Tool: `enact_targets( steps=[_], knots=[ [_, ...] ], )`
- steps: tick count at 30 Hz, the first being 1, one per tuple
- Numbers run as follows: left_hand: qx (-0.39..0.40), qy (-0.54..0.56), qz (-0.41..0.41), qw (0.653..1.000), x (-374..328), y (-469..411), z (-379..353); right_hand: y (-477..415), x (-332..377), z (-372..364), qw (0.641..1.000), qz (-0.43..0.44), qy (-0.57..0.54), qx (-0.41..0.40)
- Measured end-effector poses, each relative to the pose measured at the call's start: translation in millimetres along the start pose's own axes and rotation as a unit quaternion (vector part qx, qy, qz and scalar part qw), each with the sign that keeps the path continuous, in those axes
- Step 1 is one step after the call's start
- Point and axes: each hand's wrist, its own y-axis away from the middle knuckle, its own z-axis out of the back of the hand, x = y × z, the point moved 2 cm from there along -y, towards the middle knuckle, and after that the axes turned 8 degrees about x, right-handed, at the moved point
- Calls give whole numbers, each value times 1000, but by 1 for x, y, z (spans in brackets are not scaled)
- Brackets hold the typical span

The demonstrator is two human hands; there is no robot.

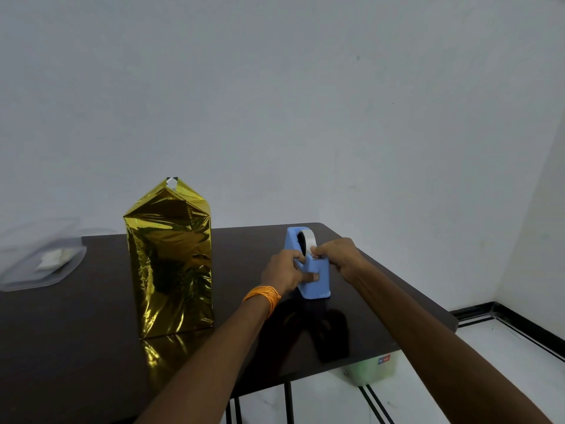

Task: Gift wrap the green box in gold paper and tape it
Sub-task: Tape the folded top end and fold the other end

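Observation:
The box stands upright on the dark table [76,347], left of centre, fully covered in shiny gold paper [169,258]. Its top is folded to a peak with a small white tape piece at the tip; no green shows. To its right sits a blue tape dispenser [313,270] with a roll of clear tape. My left hand [282,272] grips the dispenser's left side, thumb on its front. My right hand [336,255] pinches the tape end at the cutter on top of the dispenser.
A clear plastic container [39,255] with something white inside lies at the table's far left edge. A pale green box [371,370] sits on the white floor under the table's right side. The table's right corner is near my right forearm.

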Motion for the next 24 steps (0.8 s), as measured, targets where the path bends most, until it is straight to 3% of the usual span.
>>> enact_targets(
  steps=[4, 9, 24],
  knots=[
    [5, 6, 7, 1000, 1, -1, -1, 0, 11, -3, 997, 36, 69, -23],
    [8, 7, 10, 1000, 5, -3, -2, 2, 20, -1, 996, 6, 79, -34],
    [6, -13, 11, 1000, -4, 2, 2, 42, -5, 4, 999, -28, -20, -37]
  ],
)
